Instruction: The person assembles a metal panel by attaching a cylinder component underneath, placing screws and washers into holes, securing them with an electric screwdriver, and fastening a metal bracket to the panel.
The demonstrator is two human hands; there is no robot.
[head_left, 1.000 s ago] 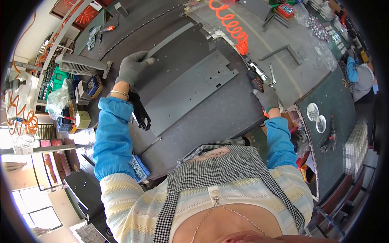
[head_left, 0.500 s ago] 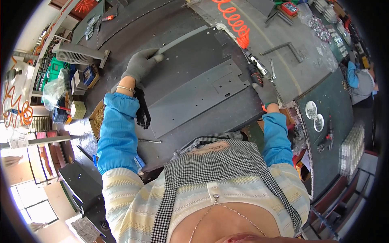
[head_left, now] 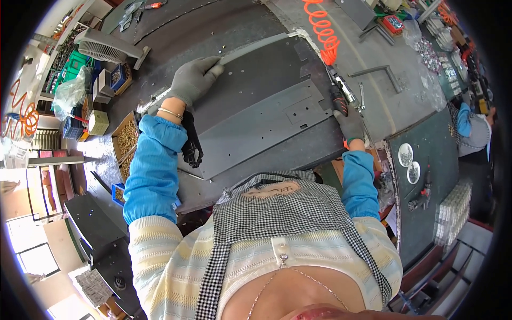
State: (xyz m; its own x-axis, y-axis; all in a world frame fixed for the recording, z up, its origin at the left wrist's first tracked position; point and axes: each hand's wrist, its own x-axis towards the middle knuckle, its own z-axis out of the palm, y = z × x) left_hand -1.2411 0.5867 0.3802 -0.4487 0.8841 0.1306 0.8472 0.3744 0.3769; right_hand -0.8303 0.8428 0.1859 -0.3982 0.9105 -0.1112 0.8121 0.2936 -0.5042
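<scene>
A large dark grey metal panel (head_left: 250, 80) with a lighter grey perforated strip (head_left: 266, 128) lies on the worktable before me. My left hand (head_left: 194, 81), in a grey glove, is closed at its far left corner, thumb and fingers along the rim. Under that wrist sits a black object (head_left: 191, 143) whose kind I cannot make out. To the panel's right, my gloved right hand (head_left: 350, 126) is closed around the lower end of the red-and-black handle of an air tool (head_left: 338, 97). Its fingers are partly hidden. An orange coiled hose (head_left: 321, 26) runs to this tool.
Beside the tool lie a wrench (head_left: 362, 96) and a bent metal bar (head_left: 381, 72). A fan (head_left: 106, 45), small parts bins (head_left: 120, 77) and a box of screws (head_left: 127, 140) stand left. Two white dishes (head_left: 405, 154) are on the right table. Another person (head_left: 472, 128) is at far right.
The whole view has shifted slightly. My left hand stays at the panel's corner with its fingers a little more bent. My right hand remains at the tool's handle.
</scene>
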